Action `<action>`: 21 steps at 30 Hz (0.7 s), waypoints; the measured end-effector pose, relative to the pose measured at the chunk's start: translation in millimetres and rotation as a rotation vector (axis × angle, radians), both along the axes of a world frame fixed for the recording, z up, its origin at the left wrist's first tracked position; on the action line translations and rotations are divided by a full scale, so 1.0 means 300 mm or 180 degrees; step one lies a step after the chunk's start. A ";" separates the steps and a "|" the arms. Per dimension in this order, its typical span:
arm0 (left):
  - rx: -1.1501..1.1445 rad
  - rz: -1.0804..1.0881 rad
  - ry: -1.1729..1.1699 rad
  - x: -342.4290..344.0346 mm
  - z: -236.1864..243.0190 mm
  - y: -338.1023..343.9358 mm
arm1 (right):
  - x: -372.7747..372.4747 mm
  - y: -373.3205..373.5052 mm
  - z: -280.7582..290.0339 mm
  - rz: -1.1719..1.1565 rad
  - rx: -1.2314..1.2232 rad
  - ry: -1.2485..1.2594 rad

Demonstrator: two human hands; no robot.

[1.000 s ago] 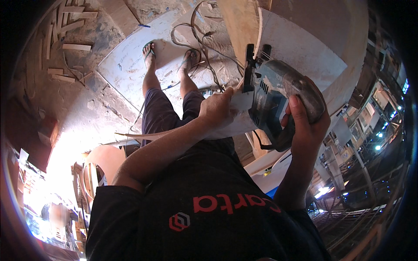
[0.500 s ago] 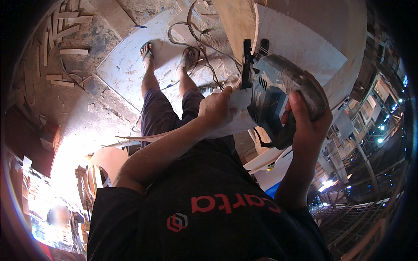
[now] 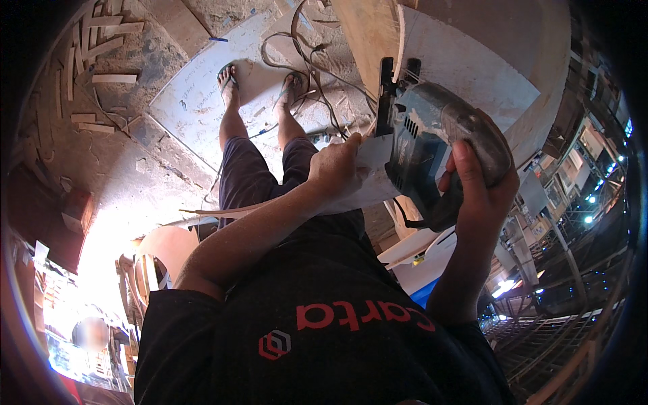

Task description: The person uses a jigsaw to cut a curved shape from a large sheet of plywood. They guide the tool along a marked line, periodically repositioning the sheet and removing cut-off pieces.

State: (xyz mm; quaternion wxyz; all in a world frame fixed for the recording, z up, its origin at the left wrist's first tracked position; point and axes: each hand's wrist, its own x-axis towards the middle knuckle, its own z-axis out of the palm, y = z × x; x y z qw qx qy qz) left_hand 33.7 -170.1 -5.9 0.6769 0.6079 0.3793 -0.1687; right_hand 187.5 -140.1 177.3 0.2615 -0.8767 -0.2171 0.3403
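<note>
My right hand (image 3: 482, 185) is wrapped around the handle of a worn grey-green jigsaw (image 3: 422, 145), thumb on the near side. The jigsaw's dark base plate (image 3: 385, 98) stands against the edge of a pale sheet of board (image 3: 466, 64), and the blade is hidden from view. Just left of the tool, my left hand (image 3: 334, 165) is closed on the edge of a white-faced board piece (image 3: 374, 154), with its fingertips close to the base plate. A thin curved wooden strip (image 3: 236, 212) sticks out to the left behind my left forearm.
Dark cables (image 3: 297, 57) loop over the dusty floor beside my sandalled feet. A flat white sheet (image 3: 185, 91) lies under them. Wood offcuts (image 3: 101, 50) are scattered at far left. Metal racks and clutter (image 3: 574, 223) stand at right; more cut boards (image 3: 415, 246) lean near my waist.
The jigsaw and my right hand have shifted very slightly to the right and away from me along the board. My left hand stays nearly in place, still gripping.
</note>
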 end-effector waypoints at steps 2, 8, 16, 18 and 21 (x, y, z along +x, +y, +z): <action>-0.0004 0.0034 -0.0019 -0.001 -0.004 -0.004 | 0.002 0.002 0.002 0.0015 -0.0020 -0.0004; 0.0030 0.0083 -0.0046 -0.001 -0.007 -0.009 | 0.005 0.004 0.000 0.0031 0.0011 0.0003; 0.0034 0.0163 -0.0134 -0.005 -0.012 -0.013 | 0.004 0.013 0.000 0.0058 0.0070 0.0028; 0.0031 0.0148 -0.0116 -0.003 -0.013 -0.010 | 0.002 0.014 -0.001 0.0056 0.0076 -0.0008; 0.0063 0.0152 -0.0090 -0.003 -0.008 -0.008 | 0.010 0.015 -0.002 0.0134 0.0064 -0.0001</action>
